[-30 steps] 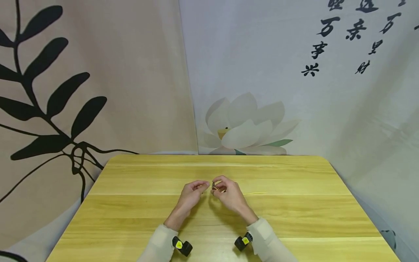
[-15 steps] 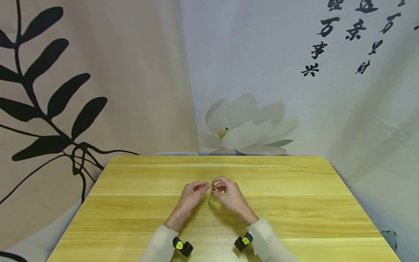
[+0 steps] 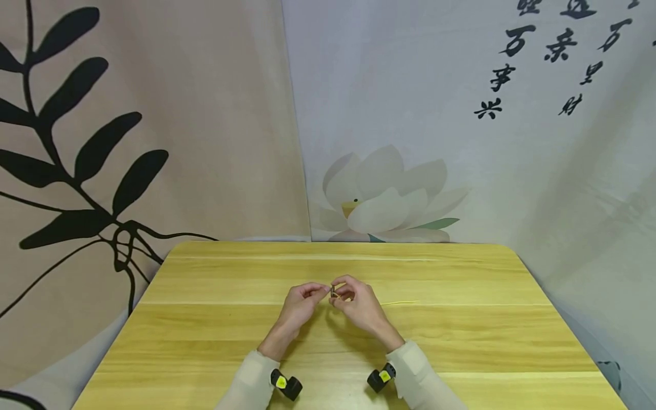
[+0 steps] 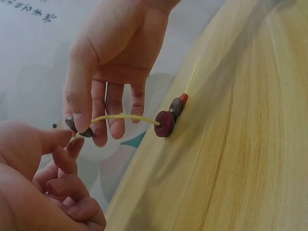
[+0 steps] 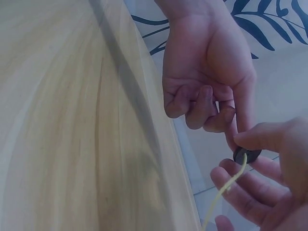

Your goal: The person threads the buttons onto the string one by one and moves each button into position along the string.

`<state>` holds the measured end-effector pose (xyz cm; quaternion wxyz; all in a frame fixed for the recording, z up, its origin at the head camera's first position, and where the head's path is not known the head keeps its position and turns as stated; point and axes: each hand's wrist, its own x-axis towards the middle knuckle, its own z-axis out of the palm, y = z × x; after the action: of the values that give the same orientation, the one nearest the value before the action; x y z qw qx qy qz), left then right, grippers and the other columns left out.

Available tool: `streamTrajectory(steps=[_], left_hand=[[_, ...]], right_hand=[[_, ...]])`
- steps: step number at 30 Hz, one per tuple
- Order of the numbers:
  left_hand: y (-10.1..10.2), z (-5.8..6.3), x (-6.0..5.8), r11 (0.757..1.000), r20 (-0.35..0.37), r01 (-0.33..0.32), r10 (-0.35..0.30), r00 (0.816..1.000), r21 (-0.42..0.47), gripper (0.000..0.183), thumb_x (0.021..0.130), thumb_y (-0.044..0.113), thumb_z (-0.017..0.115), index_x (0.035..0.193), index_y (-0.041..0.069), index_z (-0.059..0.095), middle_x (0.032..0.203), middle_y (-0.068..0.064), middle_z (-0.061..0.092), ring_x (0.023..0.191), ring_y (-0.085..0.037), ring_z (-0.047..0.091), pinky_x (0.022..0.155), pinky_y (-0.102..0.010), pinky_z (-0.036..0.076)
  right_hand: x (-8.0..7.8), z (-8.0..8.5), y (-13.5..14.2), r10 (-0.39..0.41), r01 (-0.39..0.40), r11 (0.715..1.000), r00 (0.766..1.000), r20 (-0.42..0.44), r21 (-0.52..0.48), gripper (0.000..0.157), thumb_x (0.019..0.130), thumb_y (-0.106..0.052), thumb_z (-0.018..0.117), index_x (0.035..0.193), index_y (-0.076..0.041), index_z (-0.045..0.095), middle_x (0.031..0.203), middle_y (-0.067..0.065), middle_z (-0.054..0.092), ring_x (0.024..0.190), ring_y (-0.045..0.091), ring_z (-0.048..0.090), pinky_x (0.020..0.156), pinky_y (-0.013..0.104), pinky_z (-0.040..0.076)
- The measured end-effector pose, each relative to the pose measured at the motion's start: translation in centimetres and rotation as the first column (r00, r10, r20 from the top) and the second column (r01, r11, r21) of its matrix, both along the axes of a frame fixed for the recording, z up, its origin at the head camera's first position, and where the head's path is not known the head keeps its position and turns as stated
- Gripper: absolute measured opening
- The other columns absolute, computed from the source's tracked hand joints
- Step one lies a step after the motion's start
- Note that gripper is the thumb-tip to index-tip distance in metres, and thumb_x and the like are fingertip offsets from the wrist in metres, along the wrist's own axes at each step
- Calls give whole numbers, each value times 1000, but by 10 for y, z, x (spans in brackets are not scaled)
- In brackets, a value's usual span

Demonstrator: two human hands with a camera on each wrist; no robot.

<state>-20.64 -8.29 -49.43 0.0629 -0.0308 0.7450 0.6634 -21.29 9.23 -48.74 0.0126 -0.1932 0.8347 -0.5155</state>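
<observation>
Thumb and fingers of my right hand [image 3: 359,303] hold a dark round button [image 5: 238,155] by its edges. A yellow string [image 4: 120,116] passes through this button. My left hand [image 3: 301,303] meets it from the other side, thumb and forefinger pinching the string's short end close against the button; its other fingers are curled. From the button the string runs to a dark red button [image 4: 164,124], a grey-brown button [image 4: 176,109] and a small red piece [image 4: 184,98], all threaded in a row. In the head view the right hand hides these threaded pieces.
The yellow string's tail [image 3: 402,302] lies on the wooden table [image 3: 461,341] to the right of my right hand. Printed cloth curtains [image 3: 230,142] hang behind the table. A black wrist camera [image 3: 286,385] sits at each sleeve cuff.
My left hand has edged right, so its fingertips now reach the button, where a small gap showed before. The right hand stays nearly still with the button.
</observation>
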Motion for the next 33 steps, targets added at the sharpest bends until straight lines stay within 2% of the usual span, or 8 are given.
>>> streamTrajectory(steps=[12, 16, 24, 33], left_hand=[[1, -3, -1, 1000, -9, 1, -1, 1000, 19, 22, 95, 23, 67, 103, 3, 73, 80, -3, 56, 61, -9, 40, 52, -19, 31], [0, -3, -1, 1000, -6, -1, 1, 1000, 11, 23, 95, 24, 67, 102, 3, 73, 80, -2, 56, 62, -9, 41, 53, -19, 32], [1, -2, 1, 1000, -6, -3, 2, 1000, -7, 23, 95, 24, 67, 102, 3, 73, 88, -10, 61, 66, -11, 43, 55, -20, 33], [1, -3, 0, 1000, 14, 0, 0, 1000, -24, 24, 94, 26, 67, 102, 4, 73, 85, -6, 58, 71, -13, 44, 58, -22, 35]], right_hand=[[-1, -1, 0, -1, 1, 1000, 1000, 16, 2, 26, 88, -9, 72, 113, -13, 65, 96, 4, 74, 83, 13, 65, 75, 30, 53], [-2, -1, 0, 4, -4, 1000, 1000, 6, -11, 27, 88, -9, 72, 114, -9, 65, 96, 6, 74, 82, 13, 65, 74, 30, 53], [0, 0, 2, 6, -5, 1000, 1000, 9, -12, 28, 88, -8, 72, 116, -7, 65, 96, 6, 74, 83, 14, 65, 74, 30, 53], [-1, -1, 2, -8, 8, 1000, 1000, 20, -10, 28, 88, -8, 72, 115, -7, 65, 97, 7, 73, 84, 16, 65, 76, 32, 53]])
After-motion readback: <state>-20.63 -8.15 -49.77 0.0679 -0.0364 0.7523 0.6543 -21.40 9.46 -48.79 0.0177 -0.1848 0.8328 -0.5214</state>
